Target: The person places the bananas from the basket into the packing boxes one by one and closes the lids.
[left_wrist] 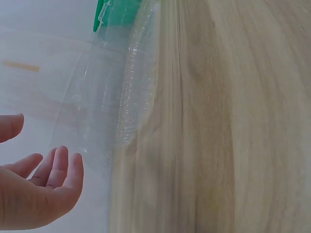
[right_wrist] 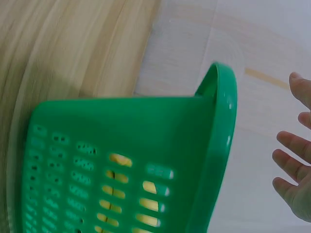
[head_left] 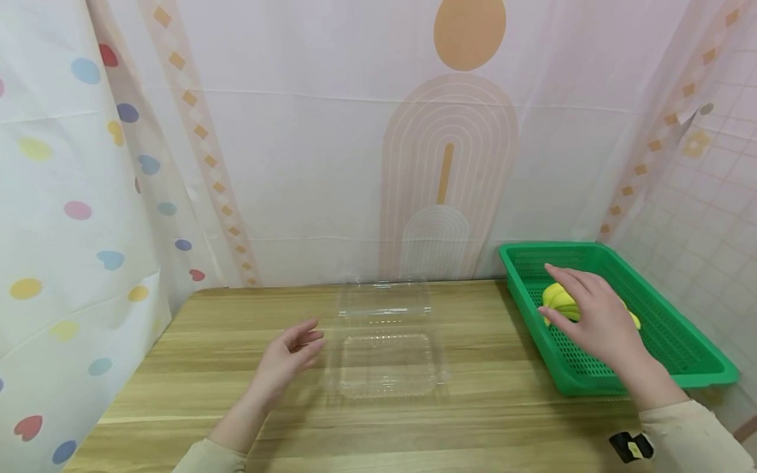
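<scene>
A clear plastic clamshell box [head_left: 387,364] lies with its lid up on the wooden table, in the middle of the head view. Just left of it my left hand [head_left: 288,358] hovers, fingers loosely bent and holding nothing; the left wrist view shows the same relaxed hand [left_wrist: 46,189] near the box's clear wall [left_wrist: 138,82]. Over the green basket [head_left: 538,335] at the right is my right hand [head_left: 600,322], fingers spread and empty. Yellow bananas [head_left: 556,299] lie in that basket, partly hidden behind the hand. Through the basket's slots the right wrist view shows yellow pieces [right_wrist: 149,204].
A small black object with a yellowish patch [head_left: 633,448] lies by the right sleeve at the table's front. Patterned curtains [head_left: 319,164] hang behind the table [head_left: 236,328] and at both sides. The basket's raised rim [right_wrist: 223,121] stands beside the right hand.
</scene>
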Demonstrator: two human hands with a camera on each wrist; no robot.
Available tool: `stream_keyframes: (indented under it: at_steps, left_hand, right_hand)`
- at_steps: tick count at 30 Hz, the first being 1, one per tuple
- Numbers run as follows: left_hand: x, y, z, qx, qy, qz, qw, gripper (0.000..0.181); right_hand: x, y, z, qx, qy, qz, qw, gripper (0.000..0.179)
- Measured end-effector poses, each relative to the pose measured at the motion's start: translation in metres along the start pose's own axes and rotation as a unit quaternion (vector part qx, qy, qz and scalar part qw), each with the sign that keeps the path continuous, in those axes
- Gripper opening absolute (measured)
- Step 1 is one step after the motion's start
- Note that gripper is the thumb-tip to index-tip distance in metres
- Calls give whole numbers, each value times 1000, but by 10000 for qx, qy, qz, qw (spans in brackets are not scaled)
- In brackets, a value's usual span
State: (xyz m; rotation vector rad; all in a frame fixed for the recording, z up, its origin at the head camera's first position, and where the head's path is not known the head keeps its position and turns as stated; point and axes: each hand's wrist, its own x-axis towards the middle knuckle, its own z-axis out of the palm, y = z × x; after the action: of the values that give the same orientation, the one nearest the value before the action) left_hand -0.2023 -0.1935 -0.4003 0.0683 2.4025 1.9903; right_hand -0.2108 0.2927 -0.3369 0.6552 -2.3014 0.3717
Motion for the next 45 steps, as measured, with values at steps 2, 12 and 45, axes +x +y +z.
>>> stream_keyframes:
  at_steps: [2,12,45]
  left_hand:
    - [1,-2,0,-109,-31,-106,9999,53]
    - [9,-11,4,-377,-1,-343,9987,51]
    - [27,-30,0,-974,-772,-936,9878,67]
  right_hand:
    - [1,2,-2,-21,-48,87,9999,78]
    - [3,16,-12,-75,-210,319,9992,77]
    - [31,63,-37,-237,-1078,902,9898,69]
